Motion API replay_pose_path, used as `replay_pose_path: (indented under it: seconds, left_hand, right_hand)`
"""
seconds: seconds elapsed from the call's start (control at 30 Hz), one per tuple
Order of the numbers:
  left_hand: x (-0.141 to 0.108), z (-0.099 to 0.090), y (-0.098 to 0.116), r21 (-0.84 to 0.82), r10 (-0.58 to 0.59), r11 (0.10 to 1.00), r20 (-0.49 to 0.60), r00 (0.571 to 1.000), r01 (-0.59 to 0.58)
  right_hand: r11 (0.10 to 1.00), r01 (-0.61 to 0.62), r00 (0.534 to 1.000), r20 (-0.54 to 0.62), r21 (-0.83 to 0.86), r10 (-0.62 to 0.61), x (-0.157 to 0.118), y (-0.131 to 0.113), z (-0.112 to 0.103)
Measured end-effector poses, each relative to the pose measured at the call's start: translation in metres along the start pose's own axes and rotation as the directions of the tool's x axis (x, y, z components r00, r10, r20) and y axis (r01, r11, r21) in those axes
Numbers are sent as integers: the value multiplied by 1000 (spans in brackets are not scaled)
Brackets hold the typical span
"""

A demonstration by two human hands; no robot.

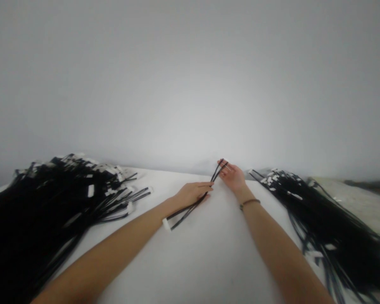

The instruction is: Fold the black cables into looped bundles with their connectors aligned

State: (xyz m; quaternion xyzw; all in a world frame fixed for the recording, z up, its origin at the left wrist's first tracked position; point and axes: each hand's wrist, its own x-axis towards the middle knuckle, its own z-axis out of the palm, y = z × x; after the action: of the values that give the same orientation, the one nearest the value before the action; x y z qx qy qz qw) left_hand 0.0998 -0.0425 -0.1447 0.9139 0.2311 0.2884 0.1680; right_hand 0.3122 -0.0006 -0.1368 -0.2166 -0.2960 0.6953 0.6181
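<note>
A thin black cable harness (pixel 187 212) with two strands and a white connector (pixel 166 224) at its near end stretches between my hands above the white table. My left hand (pixel 194 192) is closed around the middle of its strands, where they cross. At the far end my right hand (pixel 232 175) has its palm turned up and its fingers curled against the cable's other white connector (pixel 225 160). A dark bracelet (pixel 250 202) circles my right wrist. Part of the strands is hidden by the left fingers.
To the left lies a large heap of black cables (pixel 50 211) with white connectors. A second pile of black cables (pixel 329 219) spreads along the right, beside pale plastic sheeting (pixel 357 198). The white table (pixel 183 270) meets a plain grey wall (pixel 190 84) at the back.
</note>
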Motion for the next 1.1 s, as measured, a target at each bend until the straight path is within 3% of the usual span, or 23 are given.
replay_pose_path:
  seconds: [0.13,0.27,0.33,0.47,0.53,0.6,0.67,0.8,0.83,0.93,1.0,1.1]
  left_hand:
    - [3,-1,-1,-338,-86,937,4,996,82]
    - [6,-4,-4,-662,-274,713,38,961,230]
    - [5,-9,-4,-703,-302,661,74,951,264]
    - [1,-12,6,-709,-188,665,148,971,237]
    - [0,-7,12,-722,-179,662,108,978,202]
    - [2,0,16,-755,-235,630,37,971,181]
    - [5,5,17,-796,-351,579,-49,935,176]
    - [12,4,9,-877,-645,435,-148,750,202]
    - [12,1,6,-901,-671,384,-121,732,203]
    - [11,-3,-1,-938,-623,273,-4,782,213]
    - [10,-3,-3,-935,-585,280,13,811,217]
    - [9,-1,-4,-924,-589,314,-9,808,219]
  right_hand:
    - [1000,12,998,-64,-14,-13,-2,1,2]
    - [998,56,996,-70,-31,-58,-2,2,2]
    - [995,77,994,-70,-67,-82,-2,3,0]
    - [983,115,985,-111,-141,-131,-1,5,-3]
    - [981,62,995,-68,-185,-75,-2,8,-2]
    - [966,-51,998,16,-254,57,-5,14,4]
    - [942,-142,979,96,-304,178,-9,23,14]
    - [942,-170,954,191,-289,231,-14,42,35]
    - [945,-166,952,202,-283,228,-15,44,38]
    - [944,-172,943,232,-280,241,-17,45,40]
    - [940,-195,936,233,-281,263,-18,42,39]
    - [945,-190,952,187,-265,244,-19,40,40]
